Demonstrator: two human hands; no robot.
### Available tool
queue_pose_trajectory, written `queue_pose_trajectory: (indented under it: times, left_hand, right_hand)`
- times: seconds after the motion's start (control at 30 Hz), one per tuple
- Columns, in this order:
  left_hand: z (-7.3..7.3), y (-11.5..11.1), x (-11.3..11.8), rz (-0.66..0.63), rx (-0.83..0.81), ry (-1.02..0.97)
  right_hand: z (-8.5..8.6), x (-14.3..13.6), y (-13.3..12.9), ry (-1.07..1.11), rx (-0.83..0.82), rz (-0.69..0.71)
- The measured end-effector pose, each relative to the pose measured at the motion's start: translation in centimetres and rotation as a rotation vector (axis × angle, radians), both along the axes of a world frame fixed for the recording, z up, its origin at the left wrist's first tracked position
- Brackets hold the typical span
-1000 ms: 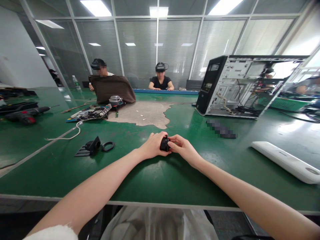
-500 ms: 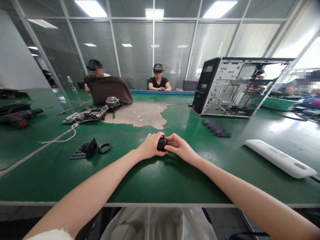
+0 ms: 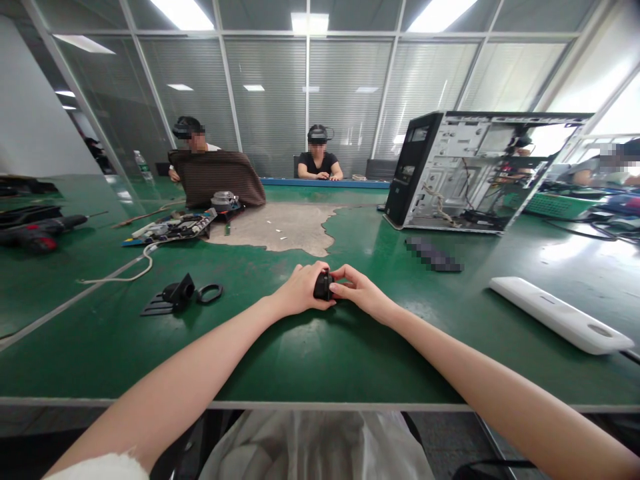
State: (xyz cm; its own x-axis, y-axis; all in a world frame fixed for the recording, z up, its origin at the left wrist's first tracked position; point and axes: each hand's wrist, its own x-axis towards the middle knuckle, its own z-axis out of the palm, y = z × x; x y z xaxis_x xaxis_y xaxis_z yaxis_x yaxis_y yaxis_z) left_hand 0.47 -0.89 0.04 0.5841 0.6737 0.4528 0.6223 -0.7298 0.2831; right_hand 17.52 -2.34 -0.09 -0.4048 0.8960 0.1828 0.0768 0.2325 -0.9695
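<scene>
Obs.: the black part (image 3: 321, 285) is between your hands, on your side of the bare patch (image 3: 280, 230), just nearer you than its right end. Your left hand (image 3: 295, 293) is curled round the part, fingers over the top and thumb beneath; your right hand (image 3: 363, 293) is narrowed to a pinch, thumb and fingertips at the part's right end. Left of the part and also on the near side of the patch lie a slotted black bracket (image 3: 173, 295) and, just beside it, a black ring (image 3: 210, 293). Technique (judged): let the left grip do the steadying and the right fingertips the fine work; keep them square to the end face, use small, light motions, and ease off if it binds, as thin plastic would probably mark or slip. Fit at that end cannot be read; the fingers cover it. Change: against the frame half a second earlier, the gap between your right fingers and the part has narrowed, and an upright edge shows more plainly at its right end. Bracket and ring have kept their places relative to the patch.
</scene>
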Motion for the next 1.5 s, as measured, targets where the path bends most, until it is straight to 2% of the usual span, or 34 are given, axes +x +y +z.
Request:
queue_pose_trajectory:
  times: [0.13, 0.3, 0.5, 0.77, 1.1, 1.2, 1.33, 1.5]
  left_hand:
    - [-0.07, 0.04, 0.04, 0.000, -0.008, -0.004]
    - [-0.11, 0.09, 0.03, 0.011, 0.004, 0.010]
    - [-0.17, 0.19, -0.01, 0.019, -0.008, 0.013]
    - [-0.12, 0.14, -0.01, 0.013, -0.016, 0.003]
    - [-0.02, 0.09, -0.04, 0.008, 0.002, 0.013]
    - [-0.13, 0.15, -0.08, 0.010, 0.004, 0.009]
    - [-0.16, 0.12, -0.03, 0.013, -0.005, -0.001]
    - [0.12, -0.06, 0.02, 0.012, -0.008, 0.010]
  right_hand:
    - [0.10, 0.19, -0.22, 0.000, 0.108, 0.042]
    - [0.31, -0.05, -0.29, 0.003, 0.038, 0.026]
    - [-0.32, -0.15, 0.36, -0.001, 0.003, -0.025]
    - [-0.01, 0.32, -0.12, 0.015, 0.078, 0.075]
    - [-0.19, -0.17, 0.37, 0.010, 0.011, -0.019]
    - [-0.16, 0.00, 0.26, -0.004, 0.014, 0.012]
    - [0.00, 0.18, -0.20, 0.007, 0.099, 0.059]
    - [0.10, -0.05, -0.20, 0.014, 0.051, 0.021]
